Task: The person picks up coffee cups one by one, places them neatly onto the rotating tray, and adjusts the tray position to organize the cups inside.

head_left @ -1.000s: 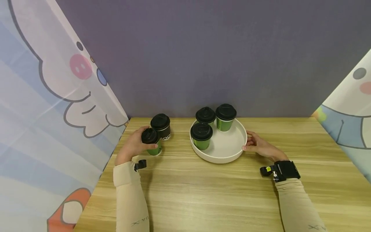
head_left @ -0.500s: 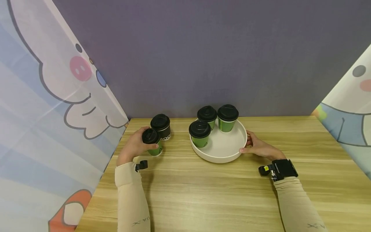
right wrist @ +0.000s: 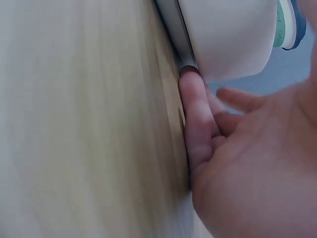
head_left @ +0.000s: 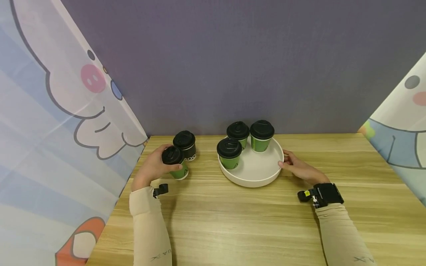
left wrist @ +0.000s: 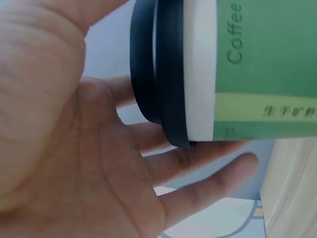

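Head view: the left hand (head_left: 151, 168) is reaching round a green cup (head_left: 179, 173) on the left of the bench (head_left: 233, 221), its grip closing thumb and fingers about the upper part. A black cup (head_left: 189, 151) is standing right behind; whether the two are touching I am not telling from this angle, but a sideways swing could be knocking it over. The right hand (head_left: 299, 168) is holding the near-right side of a white tray (head_left: 254, 182), thumb at the rim, fingers outside. Inside, a front cup (head_left: 229, 157), a back-left cup (head_left: 237, 135) and a back-right cup (head_left: 261, 138) are standing upright, crowding the left and rear; a hard pull or tilt from the right could be sending these tall shapes toppling. Left wrist view: the hand is spanning the dark lid (left wrist: 170, 74) and the pale band below it, one outer finger (left wrist: 237, 173) pointing past the cup rather than wrapping it. Such a high hold is probably leaning on the lid's fit; a loose lid could be popping off, the cup then dropping. The base is lying out of frame. Right wrist view: a fingertip (right wrist: 190, 73) is sitting at the tray's lower edge, low by the bench; pushing further under could be tipping the tray, or pinching that finger.
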